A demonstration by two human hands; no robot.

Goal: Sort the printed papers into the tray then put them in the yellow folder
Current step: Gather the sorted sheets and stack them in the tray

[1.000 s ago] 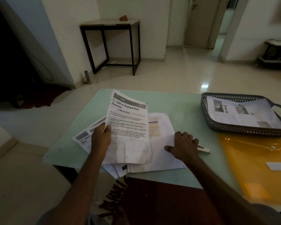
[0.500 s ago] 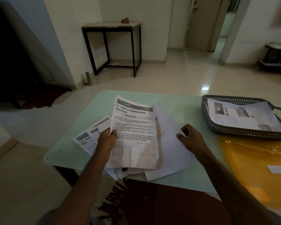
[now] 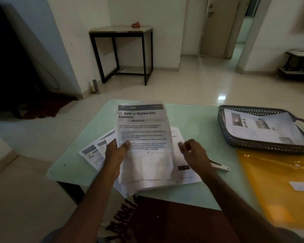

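My left hand (image 3: 115, 153) grips a printed sheet (image 3: 144, 134) headed "Refill or Replace Bath Amenities" by its left edge, with the thumb on top, and holds it tilted up above the table. Under it lies a loose pile of printed papers (image 3: 93, 153), fanned out to the left and right. Beside the sheet's right edge my right hand (image 3: 195, 155) hovers over the pile with loosely curled fingers and holds nothing I can see. A dark mesh tray (image 3: 263, 146) at the right holds a printed page (image 3: 263, 130). The yellow folder (image 3: 274, 181) lies flat in front of the tray.
The pale green glass table (image 3: 197, 120) carries everything. A small white object (image 3: 219, 166) lies just right of my right wrist. A white label (image 3: 302, 186) sits on the folder. A black side table (image 3: 121, 32) stands by the far wall.
My right hand let go of the blank sheet it had lifted, and that sheet lies on the pile again. The left hand has raised and straightened the printed sheet.
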